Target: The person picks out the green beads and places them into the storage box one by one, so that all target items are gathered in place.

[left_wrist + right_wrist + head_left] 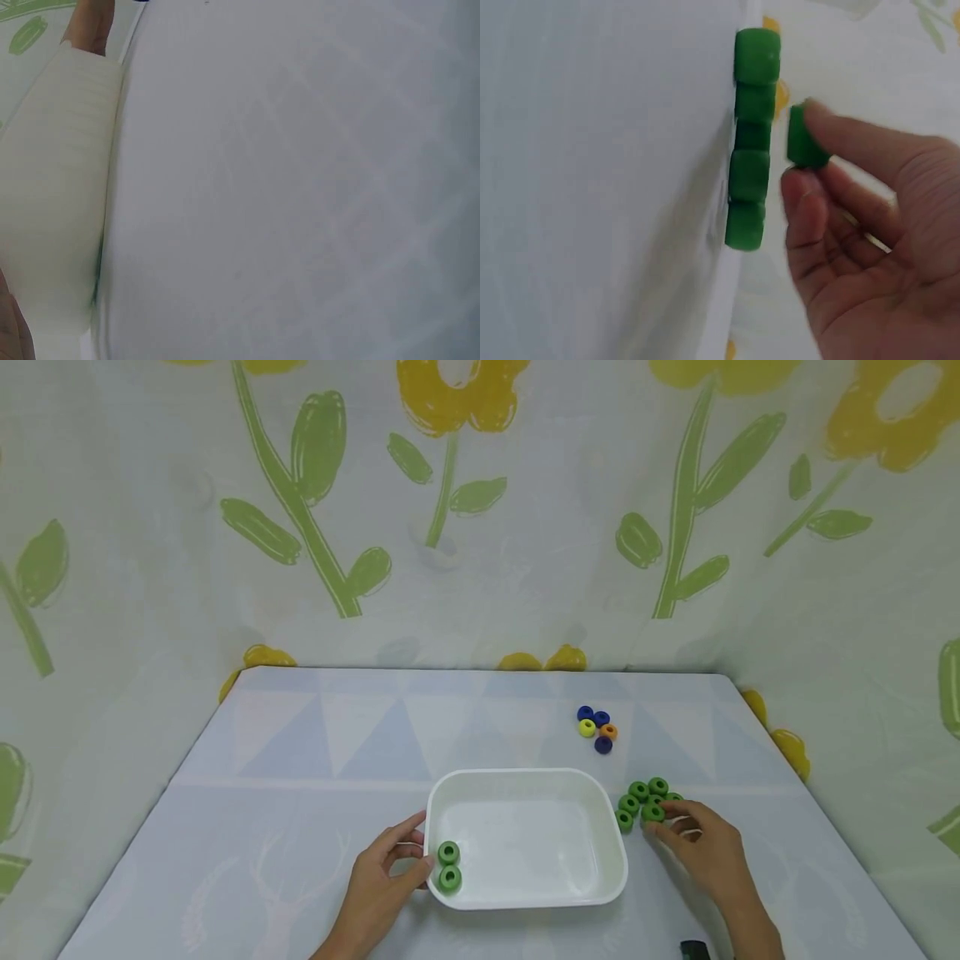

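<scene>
A white rectangular tray (532, 843) stands on the table, with two green beads (449, 866) inside by its left wall. My left hand (382, 872) grips the tray's left edge, thumb at the rim and fingers along the outer side. To the right of the tray, my right hand (705, 847) pinches one green bead (652, 812) between thumb and fingers. In the right wrist view that pinched bead (806, 139) is lifted above the table, apart from a group of green beads (750, 176). The left wrist view shows the tray's outer wall (60, 187) and little of the hand.
Behind the tray's right corner lie two blue beads, a yellow bead (587, 727), an orange bead (609, 732) and a dark purple bead (603, 745). A black object (694, 950) sits at the front edge. A flower-patterned curtain (555, 510) hangs behind the table (285, 827).
</scene>
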A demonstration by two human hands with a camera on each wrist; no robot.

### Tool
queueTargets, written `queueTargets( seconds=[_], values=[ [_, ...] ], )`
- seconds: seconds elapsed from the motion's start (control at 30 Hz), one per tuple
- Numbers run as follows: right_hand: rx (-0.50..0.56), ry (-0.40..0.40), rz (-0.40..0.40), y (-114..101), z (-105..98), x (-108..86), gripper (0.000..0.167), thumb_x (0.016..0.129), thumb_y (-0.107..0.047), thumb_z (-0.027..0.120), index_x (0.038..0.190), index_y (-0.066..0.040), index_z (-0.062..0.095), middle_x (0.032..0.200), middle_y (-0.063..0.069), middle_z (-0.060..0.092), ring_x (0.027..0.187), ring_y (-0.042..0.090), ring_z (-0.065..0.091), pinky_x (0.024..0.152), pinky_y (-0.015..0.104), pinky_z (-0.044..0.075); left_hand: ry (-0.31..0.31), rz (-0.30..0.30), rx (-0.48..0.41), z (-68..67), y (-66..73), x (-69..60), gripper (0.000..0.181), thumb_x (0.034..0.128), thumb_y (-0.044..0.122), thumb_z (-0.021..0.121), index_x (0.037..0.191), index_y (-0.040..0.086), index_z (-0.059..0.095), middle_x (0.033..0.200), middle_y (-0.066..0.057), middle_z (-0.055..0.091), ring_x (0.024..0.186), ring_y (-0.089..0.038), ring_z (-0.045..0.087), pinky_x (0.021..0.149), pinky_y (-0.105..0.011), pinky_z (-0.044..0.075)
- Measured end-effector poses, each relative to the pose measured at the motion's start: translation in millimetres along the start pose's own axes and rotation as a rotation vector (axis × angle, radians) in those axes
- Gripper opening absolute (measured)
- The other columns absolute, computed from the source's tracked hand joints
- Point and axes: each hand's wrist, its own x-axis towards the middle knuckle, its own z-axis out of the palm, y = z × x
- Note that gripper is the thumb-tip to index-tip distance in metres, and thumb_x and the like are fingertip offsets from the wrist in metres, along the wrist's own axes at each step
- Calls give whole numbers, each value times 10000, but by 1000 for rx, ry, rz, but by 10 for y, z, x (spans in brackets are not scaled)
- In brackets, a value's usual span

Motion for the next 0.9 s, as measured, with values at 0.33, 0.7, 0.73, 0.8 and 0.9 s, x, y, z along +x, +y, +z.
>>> queueTargets(
  seconds=[0.33, 0.7, 0.73, 0.8, 0.9],
  values=[
    [28, 110, -53, -159, -123, -6, 419, 858, -284, 810, 1211, -89, 696, 1086, 105, 727, 815, -174, 511, 668, 75, 515, -1, 1, -6, 5, -13, 3, 562, 869, 6, 728, 1407, 61, 572, 1193, -149, 570, 950, -89, 618, 628, -278, 644],
    [76, 169, -263, -581, -226, 22, 326, 839, -181, 824, 1141, -115, 721, 1024, 33, 730, 820, -133, 536, 668, 59, 508, -1, 9, -14, 0, -15, 9, 556, 871, 4, 728, 1402, 65, 577, 1195, -153, 569, 954, -96, 619, 629, -279, 644],
    [73, 160, -270, -623, -210, 22, 323, 842, -183, 822, 1143, -124, 719, 1016, 23, 727, 816, -120, 538, 663, 74, 515, -1, 9, -13, 1, -14, 9, 555, 871, 5, 728, 1402, 66, 578, 1194, -153, 570, 952, -95, 619, 629, -278, 644],
    [80, 136, -287, -707, -171, 23, 321, 836, -168, 825, 1137, -137, 719, 1005, 9, 722, 814, -91, 553, 664, 103, 534, 1, 9, -13, 2, -12, 7, 554, 871, 6, 728, 1401, 66, 579, 1194, -154, 571, 950, -94, 618, 629, -277, 644],
    [99, 89, -322, -826, -107, 19, 322, 827, -143, 828, 1129, -147, 717, 971, 5, 704, 789, -43, 572, 648, 143, 554, 2, 7, -11, 6, -8, 3, 556, 870, 6, 729, 1402, 63, 577, 1196, -153, 570, 955, -99, 618, 633, -277, 644]
  ],
)
